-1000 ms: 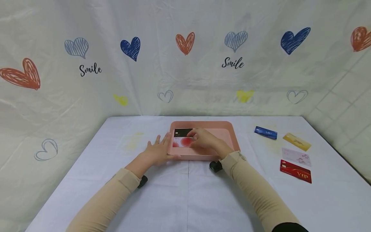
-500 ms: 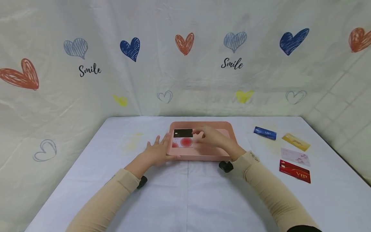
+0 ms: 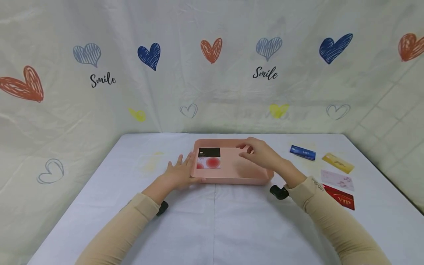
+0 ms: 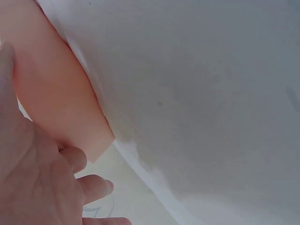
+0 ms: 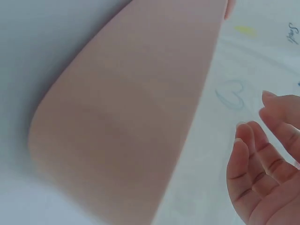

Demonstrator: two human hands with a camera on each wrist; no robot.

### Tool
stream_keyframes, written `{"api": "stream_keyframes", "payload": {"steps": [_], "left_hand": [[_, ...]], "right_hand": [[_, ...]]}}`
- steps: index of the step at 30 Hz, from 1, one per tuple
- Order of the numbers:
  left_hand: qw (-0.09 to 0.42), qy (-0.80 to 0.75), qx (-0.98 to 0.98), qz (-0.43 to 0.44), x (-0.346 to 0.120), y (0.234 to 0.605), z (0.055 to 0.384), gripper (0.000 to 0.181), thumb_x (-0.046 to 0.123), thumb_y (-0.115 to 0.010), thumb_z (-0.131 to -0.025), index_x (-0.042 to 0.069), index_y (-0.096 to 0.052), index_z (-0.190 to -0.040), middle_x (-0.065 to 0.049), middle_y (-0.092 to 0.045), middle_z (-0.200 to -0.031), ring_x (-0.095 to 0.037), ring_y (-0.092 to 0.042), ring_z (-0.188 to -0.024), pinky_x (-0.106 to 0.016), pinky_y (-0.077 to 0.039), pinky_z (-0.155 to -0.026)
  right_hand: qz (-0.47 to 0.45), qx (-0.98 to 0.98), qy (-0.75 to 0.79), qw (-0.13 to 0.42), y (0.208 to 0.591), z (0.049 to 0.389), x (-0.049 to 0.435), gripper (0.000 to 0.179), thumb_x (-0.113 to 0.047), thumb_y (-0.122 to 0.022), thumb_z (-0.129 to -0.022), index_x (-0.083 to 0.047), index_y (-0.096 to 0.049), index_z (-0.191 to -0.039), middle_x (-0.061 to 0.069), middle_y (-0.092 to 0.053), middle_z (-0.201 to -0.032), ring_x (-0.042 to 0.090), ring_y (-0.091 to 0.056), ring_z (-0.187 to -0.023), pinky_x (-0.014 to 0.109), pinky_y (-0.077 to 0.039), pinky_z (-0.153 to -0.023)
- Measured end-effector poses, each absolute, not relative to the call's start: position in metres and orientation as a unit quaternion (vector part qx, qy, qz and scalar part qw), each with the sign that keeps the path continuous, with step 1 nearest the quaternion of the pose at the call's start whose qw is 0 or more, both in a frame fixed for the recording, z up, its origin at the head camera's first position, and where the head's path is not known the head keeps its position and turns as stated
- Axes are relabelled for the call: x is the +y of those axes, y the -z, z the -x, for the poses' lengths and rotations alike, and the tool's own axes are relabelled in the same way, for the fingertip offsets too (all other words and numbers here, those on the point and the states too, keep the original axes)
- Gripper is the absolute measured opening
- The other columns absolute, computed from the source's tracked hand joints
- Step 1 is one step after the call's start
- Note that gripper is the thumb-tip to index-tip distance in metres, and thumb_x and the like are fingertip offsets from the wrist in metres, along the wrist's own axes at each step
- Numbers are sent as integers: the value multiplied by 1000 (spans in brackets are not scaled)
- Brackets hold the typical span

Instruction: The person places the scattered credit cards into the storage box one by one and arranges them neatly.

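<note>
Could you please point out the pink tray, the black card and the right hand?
Pink tray [image 3: 235, 181], head view: its front wall.
Black card [image 3: 209, 152], head view: its visible middle.
Right hand [image 3: 263, 152], head view: back of hand.

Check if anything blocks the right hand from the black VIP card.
Nothing visible: only bare floor of the pink tray lies between the right hand and the black VIP card in the head view.

Black card [image 3: 209, 152], red-blotched card [image 3: 211, 163] in pink tray [image 3: 230, 163]
</note>
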State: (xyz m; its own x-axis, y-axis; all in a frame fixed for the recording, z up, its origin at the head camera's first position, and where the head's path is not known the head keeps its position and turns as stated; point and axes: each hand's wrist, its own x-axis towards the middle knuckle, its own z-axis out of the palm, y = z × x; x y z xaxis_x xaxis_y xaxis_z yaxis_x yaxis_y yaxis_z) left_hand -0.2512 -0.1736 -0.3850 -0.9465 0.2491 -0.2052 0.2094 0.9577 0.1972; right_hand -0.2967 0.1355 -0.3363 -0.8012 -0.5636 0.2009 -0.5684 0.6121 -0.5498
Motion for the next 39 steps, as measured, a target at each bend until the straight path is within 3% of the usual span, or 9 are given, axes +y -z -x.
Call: {"api": "stream_keyframes", "payload": {"steps": [9, 18, 25, 39], "left_hand": [[115, -80, 983, -118, -176, 387, 251, 111, 72, -55, -93, 8, 0, -165, -8, -5, -172, -42, -3, -155, -73, -10, -116], [113, -88, 983, -117, -176, 387, 251, 111, 71, -56, -93, 9, 0, -165, -7, -5, -172, -42, -3, -155, -72, -10, -116], [110, -91, 982, -120, -175, 385, 250, 112, 73, -57, -91, 9, -2, -165, -6, -4, -172, -42, -3, -155, -71, -10, -116], [111, -92, 982, -121, -175, 385, 250, 112, 73, -57, -92, 9, -2, -165, -5, -4, -172, -42, -3, -155, -71, -10, -116]], "right_hand": [[-261, -914, -312, -1, 336, 301, 169, 34, -12, -66, -101, -3, -66, -133, 21, -64, -128, 29, -60, -100, 42, -53, -81], [-223, -922, -317, 9, 342, 305, 198, 35, -17, -66, -102, -3, -65, -134, 19, -63, -129, 34, -61, -107, 44, -53, -80], [-192, -931, -308, 27, 347, 310, 220, 34, -17, -65, -102, -2, -64, -132, 21, -66, -125, 36, -64, -106, 45, -55, -80], [-146, -933, -319, 76, 355, 315, 259, 31, -15, -61, -104, 0, -63, -132, 22, -69, -112, 39, -69, -93, 34, -51, -70]]}}
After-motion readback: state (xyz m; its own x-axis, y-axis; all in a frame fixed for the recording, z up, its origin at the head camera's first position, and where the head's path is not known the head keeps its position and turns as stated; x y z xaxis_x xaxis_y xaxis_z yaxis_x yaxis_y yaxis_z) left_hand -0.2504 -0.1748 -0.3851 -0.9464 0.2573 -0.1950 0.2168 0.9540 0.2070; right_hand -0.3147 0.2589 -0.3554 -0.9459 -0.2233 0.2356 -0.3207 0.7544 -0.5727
